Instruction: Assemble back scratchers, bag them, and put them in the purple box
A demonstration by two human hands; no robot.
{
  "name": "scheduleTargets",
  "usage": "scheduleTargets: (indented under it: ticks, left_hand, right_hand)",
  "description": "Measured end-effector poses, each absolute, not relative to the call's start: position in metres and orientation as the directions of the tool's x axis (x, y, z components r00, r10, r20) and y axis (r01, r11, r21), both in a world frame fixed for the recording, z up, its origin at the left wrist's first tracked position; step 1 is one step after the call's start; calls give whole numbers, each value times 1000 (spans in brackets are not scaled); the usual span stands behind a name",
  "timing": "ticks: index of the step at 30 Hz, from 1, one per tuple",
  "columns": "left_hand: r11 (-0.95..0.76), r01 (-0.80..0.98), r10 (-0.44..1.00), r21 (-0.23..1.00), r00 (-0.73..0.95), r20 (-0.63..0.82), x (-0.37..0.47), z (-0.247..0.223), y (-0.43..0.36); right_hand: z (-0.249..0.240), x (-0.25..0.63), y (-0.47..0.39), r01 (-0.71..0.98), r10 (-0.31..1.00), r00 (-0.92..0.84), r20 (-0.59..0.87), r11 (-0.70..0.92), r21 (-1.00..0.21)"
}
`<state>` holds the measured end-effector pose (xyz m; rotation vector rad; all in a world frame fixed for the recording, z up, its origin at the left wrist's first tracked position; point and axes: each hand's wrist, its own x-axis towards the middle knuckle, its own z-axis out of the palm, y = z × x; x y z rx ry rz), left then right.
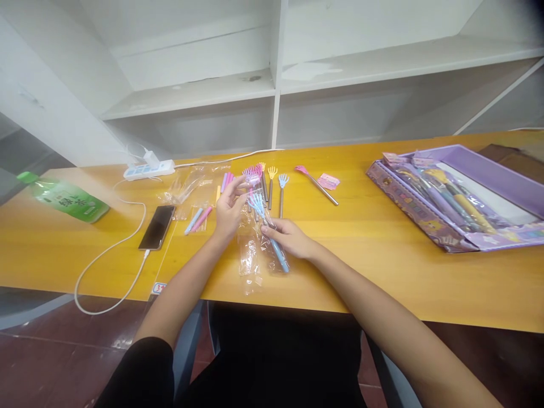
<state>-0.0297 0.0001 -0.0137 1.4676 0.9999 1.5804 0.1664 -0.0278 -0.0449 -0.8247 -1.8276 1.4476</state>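
My right hand [291,237] is closed around a blue back scratcher [278,254] inside a clear plastic bag [269,240]. The scratcher is tilted, its claw end pointing away from me. At that claw end my left hand [232,207] pinches the bag's clear plastic, fingers bent. Behind my hands lie several loose back scratchers, among them a yellow one [271,186], a blue one [281,191] and a pink one [317,185]. A blue handle sleeve [194,221] and a pink handle sleeve [202,219] lie left of my left hand.
On the right, a purple display box [425,226] holds several bagged scratchers. A pink card [328,181] lies nearby. Leftward are a phone [157,228] on a white cable, a power strip [149,169], a green-capped bottle [63,196] and loose plastic bags [182,190]. Shelving [276,85] stands behind.
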Motion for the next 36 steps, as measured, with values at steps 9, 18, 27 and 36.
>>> scheduleTargets:
  ticks: [9, 18, 27, 36]
  left_hand:
    - [-446, 39, 890, 894, -87, 447, -34, -20, 7]
    - [-497, 92, 864, 863, -39, 502, -39, -18, 10]
    - [-477, 1, 878, 879, -44, 476, -42, -25, 15]
    - [-490, 22, 869, 871, -66, 490, -40, -18, 11]
  right_hand:
    - [-46, 166, -28, 85, 786, -608, 113, 205, -975]
    - [-44, 169, -27, 39, 781, -615, 110, 169, -985]
    - [-39, 171, -29, 32, 785, -613, 93, 142, -989]
    - [-39, 172, -29, 17, 792, -600, 115, 157, -987]
